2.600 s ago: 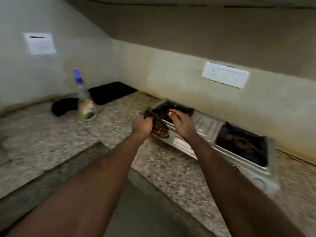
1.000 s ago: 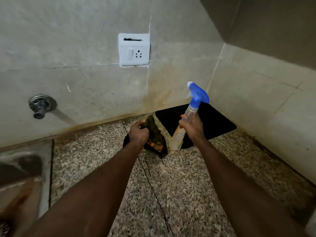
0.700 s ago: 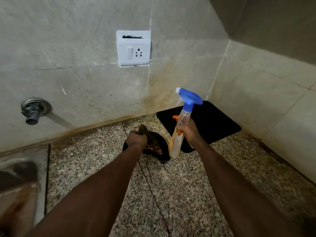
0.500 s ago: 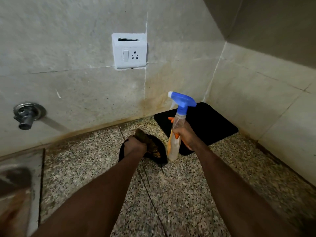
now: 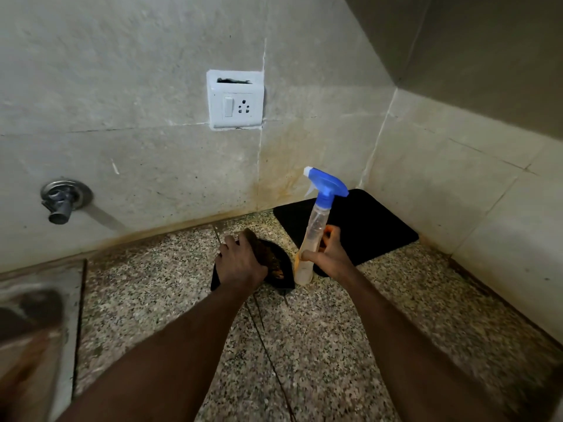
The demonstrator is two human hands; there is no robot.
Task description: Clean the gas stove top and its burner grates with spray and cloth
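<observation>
Along the counter's near edge both bare forearms reach forward over the speckled granite counter (image 5: 320,345), with a steel sink (image 5: 39,315) set in at its left edge. Further in, near the middle, the left hand (image 5: 240,266) has its fingers curled down over a bunched brown cloth (image 5: 269,258), holding it against a black curved piece (image 5: 286,269) that lies on the granite. Just right of that, the right hand (image 5: 332,257) is wrapped round the lower body of the spray bottle (image 5: 313,233), which stands nearly upright, base at the granite, blue trigger head pointing left. Behind it a black mat (image 5: 371,220) fills the far right corner. On the back wall sit a white switch socket (image 5: 234,100) and, further left, a metal tap valve (image 5: 62,199)
</observation>
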